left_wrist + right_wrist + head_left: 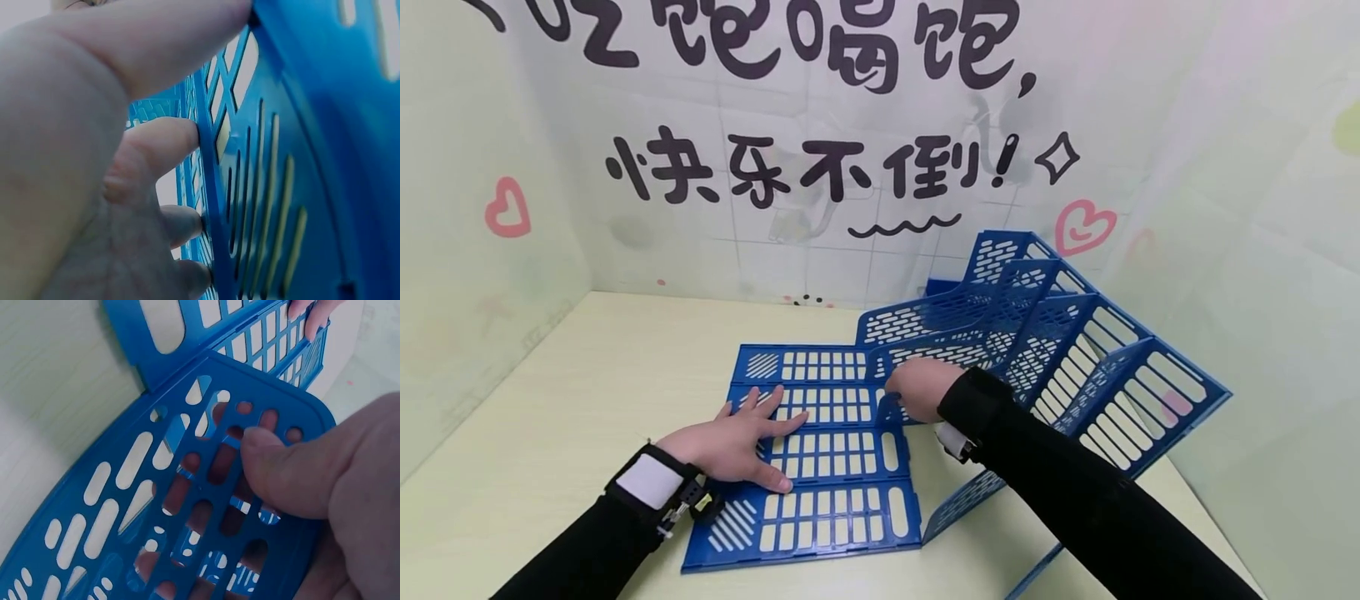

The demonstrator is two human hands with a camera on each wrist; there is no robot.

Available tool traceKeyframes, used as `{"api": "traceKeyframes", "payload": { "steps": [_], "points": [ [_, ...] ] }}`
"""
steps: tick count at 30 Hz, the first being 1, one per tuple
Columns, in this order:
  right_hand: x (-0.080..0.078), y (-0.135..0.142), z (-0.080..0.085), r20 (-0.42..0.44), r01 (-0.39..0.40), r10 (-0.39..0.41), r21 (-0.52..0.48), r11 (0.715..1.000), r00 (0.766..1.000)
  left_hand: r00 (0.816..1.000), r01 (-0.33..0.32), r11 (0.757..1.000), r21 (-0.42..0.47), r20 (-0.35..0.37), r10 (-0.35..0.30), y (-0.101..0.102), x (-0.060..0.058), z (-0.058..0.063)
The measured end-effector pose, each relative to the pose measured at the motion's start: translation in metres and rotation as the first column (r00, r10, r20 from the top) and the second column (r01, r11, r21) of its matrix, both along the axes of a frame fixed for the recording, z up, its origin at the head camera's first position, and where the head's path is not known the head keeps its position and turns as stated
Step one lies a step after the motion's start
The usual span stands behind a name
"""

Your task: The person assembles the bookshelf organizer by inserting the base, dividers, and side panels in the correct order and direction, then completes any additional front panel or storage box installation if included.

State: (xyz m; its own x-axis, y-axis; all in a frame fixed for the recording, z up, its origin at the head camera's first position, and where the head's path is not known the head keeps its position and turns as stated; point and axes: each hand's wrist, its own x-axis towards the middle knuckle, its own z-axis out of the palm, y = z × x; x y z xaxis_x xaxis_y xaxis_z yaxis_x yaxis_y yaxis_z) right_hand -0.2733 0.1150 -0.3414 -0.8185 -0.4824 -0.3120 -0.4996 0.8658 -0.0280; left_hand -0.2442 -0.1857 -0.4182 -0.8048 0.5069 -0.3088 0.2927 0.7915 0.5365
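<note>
A blue plastic file rack with slotted panels stands on the table. Its slatted front section (827, 483) lies flat on the left, while the tall dividers (966, 304) rise at the right, joined to a slanting slotted back (1138, 367). My left hand (737, 442) rests on the flat section with fingers spread; in the left wrist view its fingertips touch the slotted panel (319, 187). My right hand (921, 390) pinches the rounded front end of a divider (281, 544), thumb (287, 465) on one face and fingers showing through the slots behind.
The rack stands on a pale wood-grain table (572, 392). Behind it hangs a white printed backdrop (820, 258) with dark lettering and pink hearts. A small solid-blue piece (943, 286) shows behind the dividers. More rack panels reach toward the front right, partly hidden by my right arm.
</note>
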Motion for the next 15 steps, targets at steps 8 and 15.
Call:
{"api": "traceKeyframes", "payload": {
  "steps": [8, 15],
  "points": [
    [-0.002, 0.001, -0.006, 0.016, -0.027, 0.028, -0.027, 0.999, 0.999, 1.0, 0.01, 1.0, 0.012, 0.006, -0.01, 0.001, 0.001, -0.002],
    [0.026, 0.021, 0.019, -0.1, -0.15, 0.135, -0.153, 0.977, 0.986, 1.0, 0.017, 1.0, 0.017, 0.004, -0.017, 0.004, 0.002, -0.006]
  ]
}}
